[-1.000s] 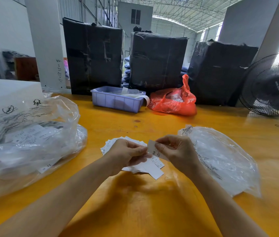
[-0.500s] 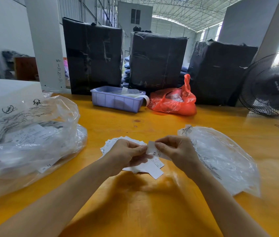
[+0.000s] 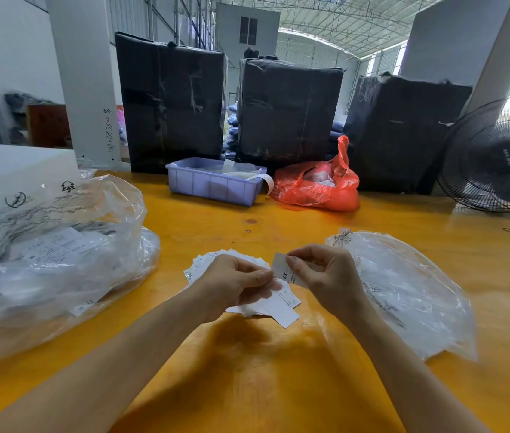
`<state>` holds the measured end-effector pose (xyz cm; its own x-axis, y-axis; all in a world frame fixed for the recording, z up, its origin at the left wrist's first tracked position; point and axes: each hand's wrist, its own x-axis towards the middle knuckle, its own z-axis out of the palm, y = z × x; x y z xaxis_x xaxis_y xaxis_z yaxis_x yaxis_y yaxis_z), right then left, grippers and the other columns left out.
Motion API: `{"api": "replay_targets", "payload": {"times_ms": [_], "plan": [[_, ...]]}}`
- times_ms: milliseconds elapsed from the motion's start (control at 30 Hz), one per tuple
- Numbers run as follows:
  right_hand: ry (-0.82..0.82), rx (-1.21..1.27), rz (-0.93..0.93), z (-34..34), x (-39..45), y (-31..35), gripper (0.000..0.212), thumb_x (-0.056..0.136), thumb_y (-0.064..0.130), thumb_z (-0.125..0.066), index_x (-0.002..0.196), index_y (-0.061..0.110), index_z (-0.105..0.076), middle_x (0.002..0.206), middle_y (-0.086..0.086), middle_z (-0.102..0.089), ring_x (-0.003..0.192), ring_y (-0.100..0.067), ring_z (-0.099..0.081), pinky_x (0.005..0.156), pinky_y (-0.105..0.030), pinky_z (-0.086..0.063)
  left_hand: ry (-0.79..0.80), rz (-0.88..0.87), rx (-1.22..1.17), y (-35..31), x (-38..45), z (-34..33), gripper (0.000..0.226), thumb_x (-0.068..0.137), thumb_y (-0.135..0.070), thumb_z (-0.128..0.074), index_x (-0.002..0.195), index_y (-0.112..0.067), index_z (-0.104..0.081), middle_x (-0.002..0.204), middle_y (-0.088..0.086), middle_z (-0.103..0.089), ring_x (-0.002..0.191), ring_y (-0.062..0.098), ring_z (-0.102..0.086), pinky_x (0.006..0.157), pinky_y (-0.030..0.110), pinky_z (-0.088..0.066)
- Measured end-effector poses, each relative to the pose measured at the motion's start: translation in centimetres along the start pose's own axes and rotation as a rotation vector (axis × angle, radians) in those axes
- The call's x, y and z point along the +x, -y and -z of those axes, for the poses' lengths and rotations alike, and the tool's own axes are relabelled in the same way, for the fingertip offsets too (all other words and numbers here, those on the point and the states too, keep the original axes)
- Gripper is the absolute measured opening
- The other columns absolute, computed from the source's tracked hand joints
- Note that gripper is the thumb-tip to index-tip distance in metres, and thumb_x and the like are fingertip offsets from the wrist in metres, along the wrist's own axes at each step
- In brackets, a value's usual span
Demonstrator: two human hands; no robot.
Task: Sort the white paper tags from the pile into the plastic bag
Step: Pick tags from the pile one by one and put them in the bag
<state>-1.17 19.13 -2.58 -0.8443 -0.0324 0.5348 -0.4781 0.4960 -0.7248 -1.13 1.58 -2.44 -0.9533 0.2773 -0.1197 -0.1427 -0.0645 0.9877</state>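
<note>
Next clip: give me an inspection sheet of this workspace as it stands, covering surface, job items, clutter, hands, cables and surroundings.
Surface: yellow table, glossy, a few small marks.
Job's things: pile of white paper tags fanned out under the hands; single tag held above it; flat clear plastic bag to the right.
Clutter: large clear bag with printed sheets on the left; purple bin; red bag.
Hands: left hand curled over the pile, its grip on the single tag's edge; right hand pinches the same tag.
Cables: nothing seen.
Surroundings: three black-wrapped bales behind the table; black fan at right.
</note>
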Motion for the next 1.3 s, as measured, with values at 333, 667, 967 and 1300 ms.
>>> {"api": "replay_targets", "payload": {"times_ms": [333,667,967,1300], "plan": [[-0.038,-0.119,0.113,-0.21,-0.23,-0.09,0.005,0.081,0.009,-0.071,0.083,0.011,-0.075,0.073,0.009,-0.068,0.069,0.003,-0.062,0.059,-0.007,-0.044,-0.011,0.0,0.008,0.08,0.15,0.12,0.013,0.085,-0.012,-0.066,0.086,-0.001,-0.071,0.079,0.009,-0.074,0.058,0.008,-0.066,0.056,0.017,-0.052],[-0.036,-0.051,0.061,-0.04,-0.01,-0.03,0.007,0.082,0.006,-0.07,0.081,0.012,-0.075,0.072,0.007,-0.069,0.067,0.003,-0.063,0.059,-0.009,-0.045,-0.046,-0.006,-0.009,0.12,0.27,0.16,0.012,0.086,-0.012,-0.065,0.086,-0.001,-0.071,0.076,0.009,-0.074,0.055,0.007,-0.065,0.051,0.015,-0.051],[-0.011,0.028,-0.009,-0.19,-0.04,0.23,0.006,0.082,0.006,-0.07,0.083,0.009,-0.075,0.073,0.006,-0.069,0.064,0.005,-0.062,0.057,-0.009,-0.045,-0.018,-0.007,-0.023,0.13,0.28,0.07,0.01,0.086,-0.012,-0.065,0.085,-0.004,-0.071,0.078,0.009,-0.074,0.057,0.008,-0.066,0.054,0.015,-0.053],[-0.061,0.076,-0.043,0.05,0.07,0.25,0.012,0.081,0.0,-0.068,0.076,0.011,-0.073,0.067,0.007,-0.067,0.059,0.006,-0.061,0.055,-0.008,-0.044,-0.049,-0.038,-0.019,0.16,0.34,0.25,0.012,0.087,-0.012,-0.064,0.087,-0.002,-0.071,0.081,0.008,-0.075,0.062,0.009,-0.068,0.055,0.017,-0.053]]}}
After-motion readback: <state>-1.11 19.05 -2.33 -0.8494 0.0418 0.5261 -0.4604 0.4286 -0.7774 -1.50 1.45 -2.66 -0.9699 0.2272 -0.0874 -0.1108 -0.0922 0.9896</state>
